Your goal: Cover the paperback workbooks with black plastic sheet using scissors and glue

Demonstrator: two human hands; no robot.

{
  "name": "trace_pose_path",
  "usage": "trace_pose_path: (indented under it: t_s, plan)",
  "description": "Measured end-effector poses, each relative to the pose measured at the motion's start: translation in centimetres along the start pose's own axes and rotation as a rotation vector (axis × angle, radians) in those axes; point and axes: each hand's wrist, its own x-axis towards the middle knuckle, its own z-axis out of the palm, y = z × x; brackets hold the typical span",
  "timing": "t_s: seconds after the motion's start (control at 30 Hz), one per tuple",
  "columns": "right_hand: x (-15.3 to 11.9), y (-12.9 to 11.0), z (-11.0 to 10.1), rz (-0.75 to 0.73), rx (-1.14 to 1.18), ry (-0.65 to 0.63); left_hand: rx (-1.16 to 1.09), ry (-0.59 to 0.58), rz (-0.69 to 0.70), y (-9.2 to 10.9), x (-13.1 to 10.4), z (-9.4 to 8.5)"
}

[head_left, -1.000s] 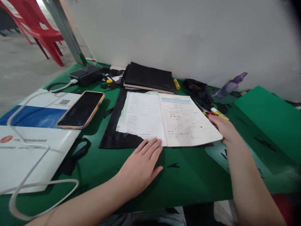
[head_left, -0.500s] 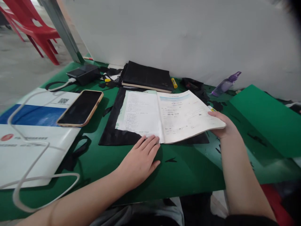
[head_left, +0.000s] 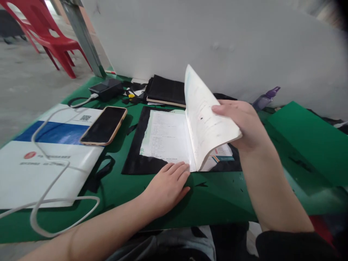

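An open booklet [head_left: 170, 134] lies on a black sheet [head_left: 132, 159] on the green table [head_left: 212, 206]. Its right-hand pages [head_left: 202, 123] stand lifted and curved, pinched at their outer edge by my right hand [head_left: 241, 123]. Beneath them a printed page or cover with coloured stripes [head_left: 221, 154] shows in part. My left hand [head_left: 168, 186] rests palm down at the booklet's lower edge near the spine, its fingers stretched out and touching the paper.
To the left lie a phone [head_left: 104, 125], a white-and-blue bag [head_left: 49, 174], a white cable [head_left: 35, 214] and a black box [head_left: 106, 88]. Behind the booklet is a black book [head_left: 165, 90]. A purple bottle [head_left: 265, 99] and a green board [head_left: 307, 137] are at the right.
My right hand has raised the right-hand pages and moved up and leftward, uncovering the striped paper below. My left hand stays by the spine. The view has shifted slightly.
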Motion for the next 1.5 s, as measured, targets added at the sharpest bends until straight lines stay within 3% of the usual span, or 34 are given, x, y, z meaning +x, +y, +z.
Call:
trace_pose_path:
  t_s: [0.17,0.3,0.5,0.6,0.83,1.0,1.13,1.27,1.4,1.5]
  plan:
    - [1.4,1.2,4.9,-0.017,-0.086,-0.177,0.083,0.214,0.106,0.4,0.0,-0.1]
    - [2.5,3.2,7.9,-0.012,-0.167,-0.267,0.085,0.36,0.283,1.0,-0.2,-0.8]
    - [2.8,6.0,11.3,0.059,-0.261,-0.353,0.038,0.343,0.572,1.7,-0.7,-1.5]
    - [2.7,7.0,12.4,0.102,-0.263,-0.344,0.017,0.32,0.587,1.7,-0.8,-1.3]
    - [2.6,8.6,14.7,0.17,-0.294,-0.461,0.018,0.328,0.587,1.6,-0.9,-1.1]
    - [2.1,10.1,16.2,0.27,-0.152,-0.634,0.004,0.327,0.575,1.5,-0.9,-1.1]
    - [1.2,9.2,14.8,0.12,-0.171,-0.664,0.009,0.323,0.568,1.5,-0.9,-1.0]
    - [0.3,7.1,10.4,-0.057,-0.235,-0.551,0.003,0.324,0.566,1.5,-0.9,-1.2]
    - [0.1,6.6,4.3,-0.169,-0.466,-0.268,-0.001,0.324,0.577,1.7,-0.9,-1.7]
    - [0.3,8.1,-0.8,-0.146,-0.847,0.002,-0.002,0.31,0.587,1.7,-0.8,-1.9]
